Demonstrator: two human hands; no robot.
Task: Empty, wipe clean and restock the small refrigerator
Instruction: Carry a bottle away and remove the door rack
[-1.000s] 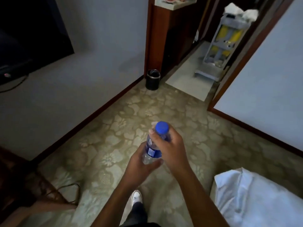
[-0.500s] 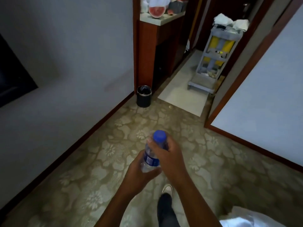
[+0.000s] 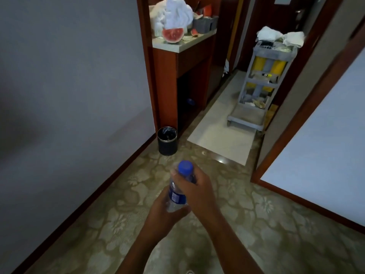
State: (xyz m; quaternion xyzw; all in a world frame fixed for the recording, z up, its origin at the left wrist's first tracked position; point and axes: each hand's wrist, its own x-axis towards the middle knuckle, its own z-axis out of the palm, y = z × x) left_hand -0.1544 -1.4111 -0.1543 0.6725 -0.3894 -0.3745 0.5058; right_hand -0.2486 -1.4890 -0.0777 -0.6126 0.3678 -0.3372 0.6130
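Note:
A clear plastic water bottle (image 3: 176, 196) with a blue cap and blue label is held upright in front of me over the patterned carpet. My left hand (image 3: 164, 216) cups its lower part from below. My right hand (image 3: 194, 189) wraps its upper part just under the cap. Ahead on the left stands a wooden cabinet (image 3: 167, 82) with a dark open recess below its counter; a blue object lies inside the recess. Whether that recess holds the refrigerator I cannot tell.
A cut watermelon (image 3: 172, 35), white cloths (image 3: 173, 13) and a grey bin (image 3: 204, 24) sit on the counter. A black waste bin (image 3: 167, 141) stands at the cabinet's foot. A grey and yellow housekeeping cart (image 3: 260, 84) stands on the tiled entry floor. Walls flank both sides.
I have walked forward toward the cabinet and cart, which are now closer and larger. The bed corner has left the view. Both hands keep the same hold on the bottle.

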